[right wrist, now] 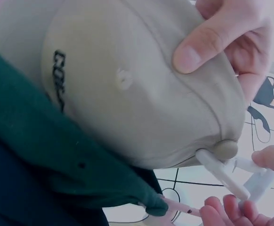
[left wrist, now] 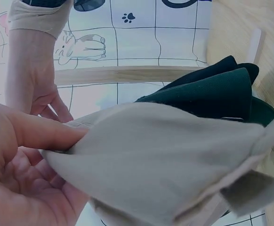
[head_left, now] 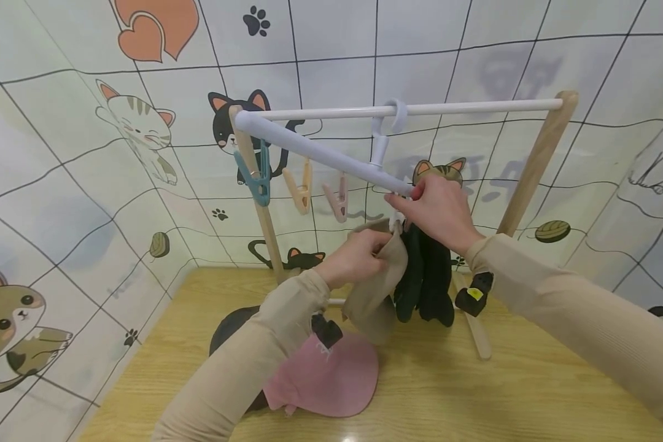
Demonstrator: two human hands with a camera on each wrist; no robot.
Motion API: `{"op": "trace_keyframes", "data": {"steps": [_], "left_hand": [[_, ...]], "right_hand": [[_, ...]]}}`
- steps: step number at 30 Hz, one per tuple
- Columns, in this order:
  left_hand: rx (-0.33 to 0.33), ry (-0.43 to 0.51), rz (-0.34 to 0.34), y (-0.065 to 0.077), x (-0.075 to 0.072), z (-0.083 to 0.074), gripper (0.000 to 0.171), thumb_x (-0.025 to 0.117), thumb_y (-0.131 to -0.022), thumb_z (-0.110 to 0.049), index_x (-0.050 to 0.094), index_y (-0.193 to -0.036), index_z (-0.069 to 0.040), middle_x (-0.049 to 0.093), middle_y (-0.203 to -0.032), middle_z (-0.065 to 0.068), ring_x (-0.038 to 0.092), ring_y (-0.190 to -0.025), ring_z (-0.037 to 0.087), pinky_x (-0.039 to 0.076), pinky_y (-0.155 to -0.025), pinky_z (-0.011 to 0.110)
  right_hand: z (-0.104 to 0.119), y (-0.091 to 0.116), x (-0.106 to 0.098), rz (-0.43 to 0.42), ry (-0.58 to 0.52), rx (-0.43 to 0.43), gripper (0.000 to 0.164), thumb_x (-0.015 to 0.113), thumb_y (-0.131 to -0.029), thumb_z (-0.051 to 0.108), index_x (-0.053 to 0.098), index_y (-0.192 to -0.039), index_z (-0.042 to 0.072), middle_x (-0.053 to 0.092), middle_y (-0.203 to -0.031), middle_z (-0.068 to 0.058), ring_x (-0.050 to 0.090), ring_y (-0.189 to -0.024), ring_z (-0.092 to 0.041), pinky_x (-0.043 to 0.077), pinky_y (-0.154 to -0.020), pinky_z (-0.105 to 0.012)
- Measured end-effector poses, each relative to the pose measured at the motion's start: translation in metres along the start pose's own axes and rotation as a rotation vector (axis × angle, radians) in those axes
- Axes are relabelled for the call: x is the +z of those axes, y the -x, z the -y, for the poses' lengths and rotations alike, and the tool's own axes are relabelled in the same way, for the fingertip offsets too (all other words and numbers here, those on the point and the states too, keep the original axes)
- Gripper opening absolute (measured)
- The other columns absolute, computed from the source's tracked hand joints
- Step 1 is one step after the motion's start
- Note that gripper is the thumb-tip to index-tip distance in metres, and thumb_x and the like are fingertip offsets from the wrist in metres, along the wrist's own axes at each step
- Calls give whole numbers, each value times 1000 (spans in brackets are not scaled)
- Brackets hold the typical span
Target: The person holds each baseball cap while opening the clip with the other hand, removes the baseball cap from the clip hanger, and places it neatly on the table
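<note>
My left hand (head_left: 353,261) pinches the edge of a beige cap (right wrist: 108,94) between thumb and fingers. Up by the low right end of the tilted lavender hanger (head_left: 320,153), my right hand (head_left: 442,209) holds a white clothespin (right wrist: 219,173), thumb on one handle and fingertips at the other. The tip of this clothespin meets the beige cap beside its top button. Close on the right, a dark green cap (head_left: 411,276) and a black cap (head_left: 436,282) hang below the right hand, their upper ends hidden behind it.
The hanger hooks over the white rod (head_left: 320,113) of a wooden rack. Blue (head_left: 261,184), orange (head_left: 302,190) and pink clothespins (head_left: 339,199) dangle from its left side. A pink cap (head_left: 337,380) lies on the wooden table (head_left: 447,393), overlapping a dark cap (head_left: 232,325).
</note>
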State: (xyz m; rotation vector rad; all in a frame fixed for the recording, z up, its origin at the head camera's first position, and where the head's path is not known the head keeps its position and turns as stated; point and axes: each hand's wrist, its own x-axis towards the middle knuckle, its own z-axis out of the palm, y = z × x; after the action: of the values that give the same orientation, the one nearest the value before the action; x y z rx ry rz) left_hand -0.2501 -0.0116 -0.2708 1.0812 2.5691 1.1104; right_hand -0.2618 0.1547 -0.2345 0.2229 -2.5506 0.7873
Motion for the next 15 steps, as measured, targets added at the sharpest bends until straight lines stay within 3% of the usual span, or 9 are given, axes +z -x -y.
{"op": "trace_keyframes", "data": {"steps": [8, 11, 15], "left_hand": [[2, 73, -4, 0, 1, 4, 12, 52, -78, 11, 53, -80, -1, 55, -76, 5, 47, -68, 12, 40, -60, 20], [-1, 92, -10, 1, 0, 6, 11, 52, -79, 11, 54, -81, 0, 58, -80, 7, 48, -69, 12, 41, -62, 21], [5, 52, -28, 2, -1, 10, 12, 53, -78, 10, 55, -82, -2, 58, -81, 6, 49, -70, 13, 41, -62, 22]], "right_hand": [[4, -3, 0, 97, -268, 193, 47, 66, -74, 45, 65, -79, -2, 64, -75, -15, 63, -61, -23, 49, -53, -30], [4, -4, 4, 80, -279, 213, 46, 66, -75, 44, 66, -76, -2, 64, -75, -15, 62, -63, -24, 48, -53, -31], [3, -8, 8, 74, -311, 251, 44, 67, -75, 41, 66, -76, -3, 64, -80, -15, 62, -66, -24, 48, -54, -28]]}}
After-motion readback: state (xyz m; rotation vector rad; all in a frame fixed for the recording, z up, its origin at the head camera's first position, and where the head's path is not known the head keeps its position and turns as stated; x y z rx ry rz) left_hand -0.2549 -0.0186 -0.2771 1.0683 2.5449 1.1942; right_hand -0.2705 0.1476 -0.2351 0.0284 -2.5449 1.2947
